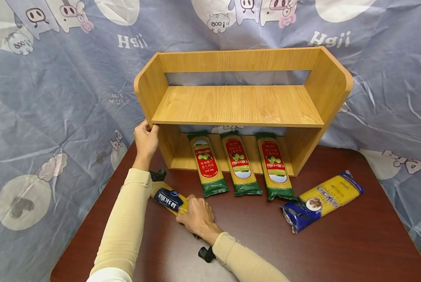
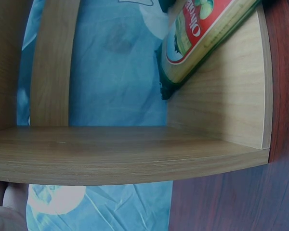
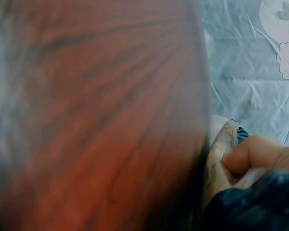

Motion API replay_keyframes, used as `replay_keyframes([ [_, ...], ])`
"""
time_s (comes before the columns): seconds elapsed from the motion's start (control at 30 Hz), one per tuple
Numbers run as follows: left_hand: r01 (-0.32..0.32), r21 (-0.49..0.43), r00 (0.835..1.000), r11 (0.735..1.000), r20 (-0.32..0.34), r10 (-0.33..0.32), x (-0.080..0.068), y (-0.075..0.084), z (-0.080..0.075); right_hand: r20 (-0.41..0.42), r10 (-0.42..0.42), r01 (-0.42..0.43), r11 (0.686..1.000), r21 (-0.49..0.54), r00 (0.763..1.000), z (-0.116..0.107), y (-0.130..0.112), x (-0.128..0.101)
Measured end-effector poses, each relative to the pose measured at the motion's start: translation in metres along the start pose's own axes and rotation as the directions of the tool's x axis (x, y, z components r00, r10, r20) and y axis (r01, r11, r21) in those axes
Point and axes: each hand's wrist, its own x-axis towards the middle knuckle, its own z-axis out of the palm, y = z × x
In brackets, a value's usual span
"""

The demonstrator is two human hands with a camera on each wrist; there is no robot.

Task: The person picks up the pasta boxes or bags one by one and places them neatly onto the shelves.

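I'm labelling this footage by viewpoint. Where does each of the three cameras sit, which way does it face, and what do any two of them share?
Head: looks forward and down at the light wooden two-tier shelf on the dark red-brown wooden table; both forearms, left hand and right hand show.
Left wrist: beside the shelf's edge, facing its lower tier; fingertips show.
Right wrist: low over the table; fingers gripping the yellow-and-blue pasta packet.
Head and left wrist share the shelf and a red-labelled Olivoila pasta packet.

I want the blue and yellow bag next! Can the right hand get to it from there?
Probably yes: bare table lies between the right hand and that bag, but its fingers grip the la sicilia pack.
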Motion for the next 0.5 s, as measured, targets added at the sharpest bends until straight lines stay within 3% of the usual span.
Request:
replay_keyframes([
  [0.5,-0.006,0.003,1.000,1.000,-0.003,0.006,-0.001,0.002,0.001,0.011,0.028,-0.028,0.999,0.036,1.000,-0.031,-0.001,-0.003],
])
